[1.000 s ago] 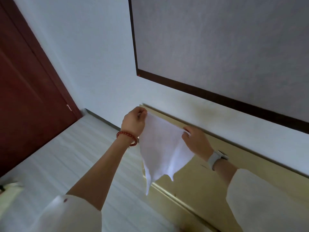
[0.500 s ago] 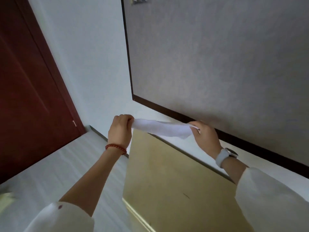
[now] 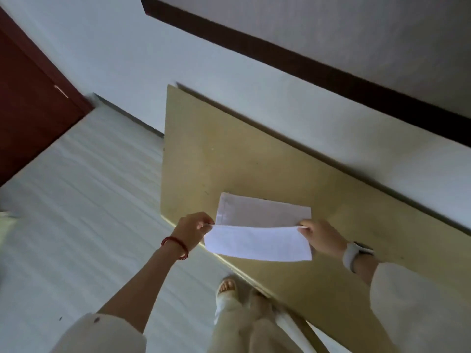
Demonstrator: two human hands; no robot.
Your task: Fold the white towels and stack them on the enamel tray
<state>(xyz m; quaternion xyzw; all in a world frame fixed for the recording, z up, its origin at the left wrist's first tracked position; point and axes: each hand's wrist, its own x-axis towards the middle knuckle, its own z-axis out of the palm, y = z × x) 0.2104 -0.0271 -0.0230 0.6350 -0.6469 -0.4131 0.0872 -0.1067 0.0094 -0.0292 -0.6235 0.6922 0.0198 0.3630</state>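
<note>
A white towel lies partly on the yellowish table, its far half flat on the top. The near half is folded over and hangs toward the table's front edge. My left hand pinches the towel's left corner at the fold. My right hand pinches the right corner. Both hands hold the towel taut between them. No enamel tray is in view.
The table stands against a white wall with a dark-framed grey panel above. A red-brown door is at the left. Pale floor spreads to the left; my legs and a sandalled foot are below the table's edge.
The towel was held up in the air by both hands; now it is lowered onto the table with its near half folded over. The camera has tilted down.
</note>
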